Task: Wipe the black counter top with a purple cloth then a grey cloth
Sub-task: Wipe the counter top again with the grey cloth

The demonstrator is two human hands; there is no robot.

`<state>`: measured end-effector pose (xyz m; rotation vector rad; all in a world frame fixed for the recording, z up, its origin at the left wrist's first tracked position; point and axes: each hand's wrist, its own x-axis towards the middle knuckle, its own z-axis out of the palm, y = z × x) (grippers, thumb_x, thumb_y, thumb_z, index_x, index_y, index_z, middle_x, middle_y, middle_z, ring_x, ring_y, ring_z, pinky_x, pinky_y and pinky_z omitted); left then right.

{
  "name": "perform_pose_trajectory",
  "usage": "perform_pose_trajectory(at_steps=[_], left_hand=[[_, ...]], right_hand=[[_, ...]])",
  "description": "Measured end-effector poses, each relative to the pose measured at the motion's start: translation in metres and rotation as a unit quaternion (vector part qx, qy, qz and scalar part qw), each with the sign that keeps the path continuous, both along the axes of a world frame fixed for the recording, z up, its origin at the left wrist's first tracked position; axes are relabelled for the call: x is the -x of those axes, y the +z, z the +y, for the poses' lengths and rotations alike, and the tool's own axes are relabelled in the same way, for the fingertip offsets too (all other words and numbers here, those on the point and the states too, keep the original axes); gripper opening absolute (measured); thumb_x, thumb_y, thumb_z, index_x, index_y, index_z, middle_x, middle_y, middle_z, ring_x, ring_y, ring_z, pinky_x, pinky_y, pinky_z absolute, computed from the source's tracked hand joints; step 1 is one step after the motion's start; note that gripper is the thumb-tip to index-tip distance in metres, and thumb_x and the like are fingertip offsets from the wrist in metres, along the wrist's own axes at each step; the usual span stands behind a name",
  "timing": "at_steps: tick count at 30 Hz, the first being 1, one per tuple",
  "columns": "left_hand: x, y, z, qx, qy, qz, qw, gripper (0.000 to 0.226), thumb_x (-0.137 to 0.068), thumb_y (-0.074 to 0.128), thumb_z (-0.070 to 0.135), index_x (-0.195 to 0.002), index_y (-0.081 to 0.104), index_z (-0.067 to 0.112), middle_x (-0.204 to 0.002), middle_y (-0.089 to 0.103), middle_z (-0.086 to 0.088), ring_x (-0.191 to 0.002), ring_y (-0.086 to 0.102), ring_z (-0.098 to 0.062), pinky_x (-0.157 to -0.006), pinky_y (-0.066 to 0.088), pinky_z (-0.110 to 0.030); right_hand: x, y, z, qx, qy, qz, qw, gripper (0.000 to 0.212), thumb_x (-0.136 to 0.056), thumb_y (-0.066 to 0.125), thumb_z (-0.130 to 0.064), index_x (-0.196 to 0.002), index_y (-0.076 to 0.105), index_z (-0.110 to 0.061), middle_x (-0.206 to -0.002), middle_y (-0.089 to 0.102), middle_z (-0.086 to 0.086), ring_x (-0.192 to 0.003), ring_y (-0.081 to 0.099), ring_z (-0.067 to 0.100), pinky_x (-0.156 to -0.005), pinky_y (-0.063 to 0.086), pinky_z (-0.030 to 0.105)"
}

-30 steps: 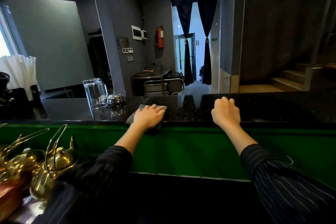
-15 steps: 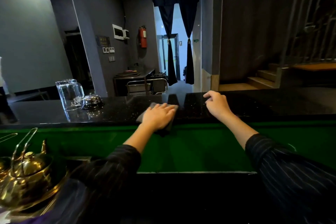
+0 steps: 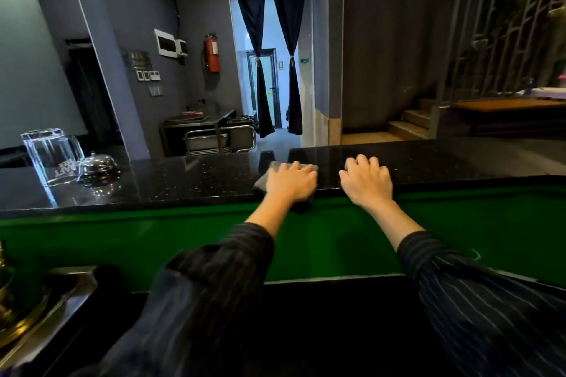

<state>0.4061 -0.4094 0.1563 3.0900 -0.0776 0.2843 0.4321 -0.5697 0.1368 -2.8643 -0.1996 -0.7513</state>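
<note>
The black speckled counter top runs across the view above a green panel. My left hand lies flat on a grey cloth, pressing it onto the counter near the front edge; part of the cloth hangs over that edge. My right hand rests palm down on the counter just to the right, fingers spread, holding nothing. No purple cloth is in view.
An upturned glass jug and a silver call bell stand on the counter at the left. Brass vessels on a tray sit low at the left. The green panel drops below the counter's edge.
My left hand has slid the grey cloth to the right along the counter. My right hand has shifted slightly and now lies flat close beside it. The view has turned right.
</note>
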Motion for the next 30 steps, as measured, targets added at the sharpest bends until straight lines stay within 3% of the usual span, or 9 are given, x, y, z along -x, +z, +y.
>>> perform_pose_trajectory(at_steps=[3, 8, 10, 13, 20, 25, 30], left_hand=[[0.001, 0.003, -0.048, 0.006, -0.038, 0.016, 0.999, 0.051, -0.098, 0.015, 0.041, -0.147, 0.03, 0.032, -0.157, 0.027, -0.007, -0.145, 0.022, -0.034, -0.117, 0.01, -0.059], [0.02, -0.001, -0.018, 0.024, -0.099, -0.025, 0.995, 0.05, -0.099, 0.014, 0.044, -0.146, 0.031, 0.037, -0.151, 0.038, 0.001, -0.139, 0.035, -0.024, -0.114, 0.025, -0.048], [0.019, -0.002, 0.022, 0.016, -0.059, -0.027, 0.998, 0.061, -0.092, 0.004, 0.051, -0.146, 0.029, 0.036, -0.152, 0.038, 0.002, -0.137, 0.037, -0.025, -0.114, 0.028, -0.049], [-0.006, 0.001, 0.082, -0.025, 0.043, 0.045, 0.998, 0.079, -0.076, -0.004, 0.056, -0.148, 0.02, 0.036, -0.159, 0.024, 0.0, -0.142, 0.028, -0.032, -0.115, 0.021, -0.055], [-0.069, 0.01, 0.073, 0.007, 0.187, 0.098, 0.977, 0.056, -0.095, 0.01, 0.049, -0.149, 0.019, 0.037, -0.162, 0.01, -0.005, -0.147, 0.011, -0.037, -0.118, 0.005, -0.057], [-0.103, 0.017, -0.027, -0.011, 0.069, 0.09, 0.993, 0.055, -0.094, 0.022, 0.044, -0.148, 0.022, 0.036, -0.161, 0.013, -0.008, -0.146, 0.013, -0.038, -0.116, 0.004, -0.062], [-0.093, 0.007, -0.092, -0.066, -0.071, 0.126, 0.987, 0.075, -0.08, 0.011, 0.053, -0.151, 0.014, 0.029, -0.161, 0.015, -0.009, -0.147, 0.013, -0.038, -0.113, 0.015, -0.064]], right_hand=[[0.004, 0.007, -0.004, -0.014, 0.021, 0.038, 0.999, 0.039, -0.101, 0.033, -0.036, -0.126, 0.055, -0.016, -0.132, 0.052, 0.011, -0.121, 0.046, 0.034, -0.096, 0.038, 0.048], [0.003, 0.022, -0.035, -0.207, 0.154, 0.117, 0.959, 0.043, -0.101, 0.032, -0.03, -0.143, 0.038, -0.021, -0.139, 0.045, 0.013, -0.129, 0.04, 0.034, -0.101, 0.033, 0.046], [-0.001, 0.021, -0.056, -0.157, 0.145, 0.093, 0.973, 0.039, -0.102, 0.033, -0.028, -0.137, 0.045, -0.014, -0.133, 0.048, 0.015, -0.125, 0.043, 0.034, -0.098, 0.038, 0.044], [-0.004, 0.009, -0.081, -0.021, 0.037, -0.028, 0.999, 0.037, -0.1, 0.035, -0.033, -0.118, 0.057, -0.009, -0.116, 0.063, 0.015, -0.109, 0.054, 0.035, -0.09, 0.044, 0.044], [-0.014, -0.002, -0.081, 0.013, 0.025, -0.015, 0.999, 0.045, -0.1, 0.029, -0.047, -0.118, 0.058, -0.017, -0.121, 0.057, 0.011, -0.11, 0.05, 0.033, -0.085, 0.042, 0.042], [-0.019, -0.001, -0.083, 0.031, 0.026, -0.025, 0.999, 0.035, -0.098, 0.032, -0.038, -0.117, 0.056, -0.02, -0.122, 0.056, 0.009, -0.108, 0.05, 0.031, -0.082, 0.041, 0.041], [-0.011, 0.002, -0.087, 0.03, 0.028, 0.001, 0.999, 0.036, -0.099, 0.03, -0.034, -0.12, 0.055, -0.019, -0.126, 0.054, 0.01, -0.113, 0.049, 0.032, -0.087, 0.041, 0.044]])
